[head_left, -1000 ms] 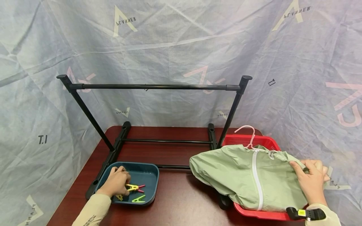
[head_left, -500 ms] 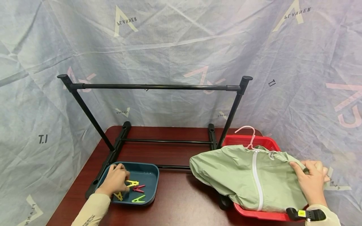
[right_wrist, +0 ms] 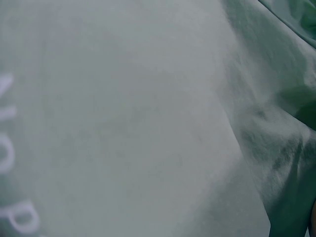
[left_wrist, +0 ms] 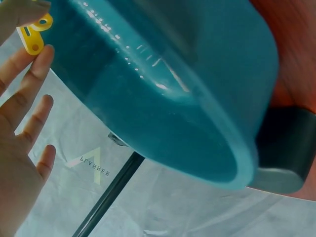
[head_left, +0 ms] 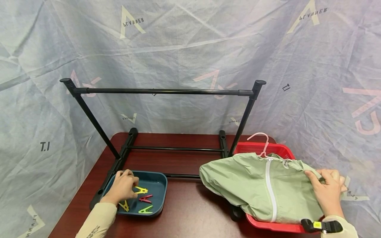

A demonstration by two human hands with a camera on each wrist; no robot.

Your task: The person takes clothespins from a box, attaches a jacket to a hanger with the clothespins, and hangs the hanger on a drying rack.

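My left hand (head_left: 122, 187) is over the blue tray (head_left: 157, 190), pinching a yellow clothespin (head_left: 141, 190) between thumb and fingertips. The left wrist view shows the yellow clothespin's end (left_wrist: 33, 42) between the thumb and two fingers, the other fingers loosely spread. Below in the tray lie a red clothespin (head_left: 146, 198), a green clothespin (head_left: 146, 210) and another yellow clothespin (head_left: 124, 206). My right hand (head_left: 328, 190) grips the shoulder of a light green zip jacket (head_left: 250, 185) on a pink hanger (head_left: 266, 142). Pale green cloth (right_wrist: 148, 118) fills the right wrist view.
A black clothes rack (head_left: 163, 91) stands on the dark red table (head_left: 190, 205), its left foot beside the tray. The jacket lies over a red basket (head_left: 276, 226) at the right. A printed grey cloth (head_left: 178, 43) hangs behind.
The pinched yellow clothespin has come up off the red one, rising slightly with my left hand. The red clothespin now lies separate in the tray. My right hand and the jacket stay put.
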